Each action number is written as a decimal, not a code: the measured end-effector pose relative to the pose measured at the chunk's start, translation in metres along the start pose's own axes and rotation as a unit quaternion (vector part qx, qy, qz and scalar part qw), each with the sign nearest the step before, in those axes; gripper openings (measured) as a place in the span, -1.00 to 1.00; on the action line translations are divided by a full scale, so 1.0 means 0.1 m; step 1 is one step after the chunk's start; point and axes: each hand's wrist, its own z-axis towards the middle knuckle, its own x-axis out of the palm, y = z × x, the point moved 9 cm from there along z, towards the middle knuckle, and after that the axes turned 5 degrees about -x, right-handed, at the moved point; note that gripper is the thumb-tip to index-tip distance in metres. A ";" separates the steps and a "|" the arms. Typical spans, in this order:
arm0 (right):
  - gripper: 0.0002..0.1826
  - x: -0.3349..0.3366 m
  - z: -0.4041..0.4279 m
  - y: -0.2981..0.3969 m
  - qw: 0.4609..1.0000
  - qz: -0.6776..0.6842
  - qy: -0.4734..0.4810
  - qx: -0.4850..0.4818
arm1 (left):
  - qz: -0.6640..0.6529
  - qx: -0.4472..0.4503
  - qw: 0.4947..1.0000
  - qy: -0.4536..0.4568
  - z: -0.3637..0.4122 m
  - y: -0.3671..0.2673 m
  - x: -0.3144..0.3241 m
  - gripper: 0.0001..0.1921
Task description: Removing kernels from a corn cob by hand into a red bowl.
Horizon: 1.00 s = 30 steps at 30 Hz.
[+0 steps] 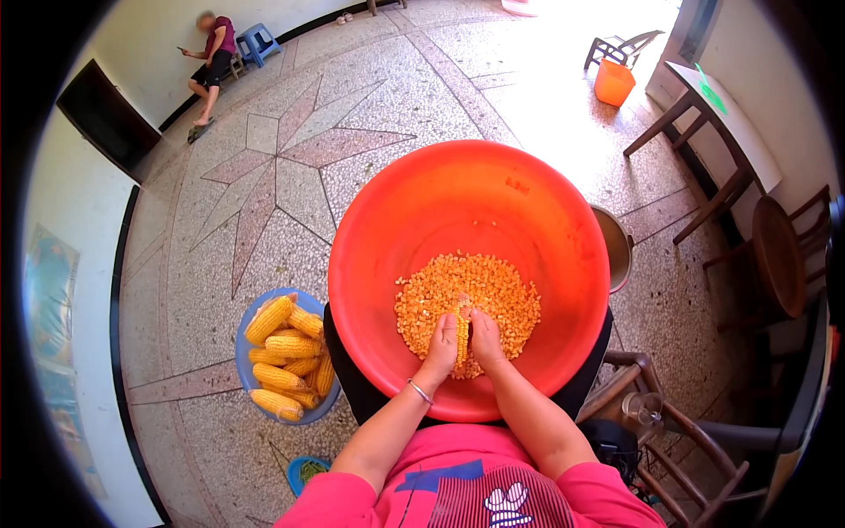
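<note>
A large red plastic tub (528, 218) rests across my lap, with a heap of loose corn kernels (422, 284) at its bottom. Over the heap, my left hand (443, 343) and my right hand (487, 338) hold a partly shelled corn cob (462, 333) between them, its far end pale and bare of kernels. A metal bangle circles my left wrist. To the left of the tub, a blue basin (243, 360) on the floor holds several whole yellow corn cobs (277, 376). My hands partly cover the cob.
A metal pot (617, 247) stands right of the tub, near a wooden chair (693, 429) bearing a glass mug (642, 408). A small blue dish (295, 476) holds green pieces. Farther off are an orange bin (614, 82), a table (726, 119), and a seated person (214, 56) beside a blue stool (259, 45).
</note>
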 end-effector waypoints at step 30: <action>-0.55 0.18 -0.05 -0.11 0.995 0.040 0.088 0.036 | -0.254 -0.181 0.949 0.043 0.03 0.34 0.06 -0.45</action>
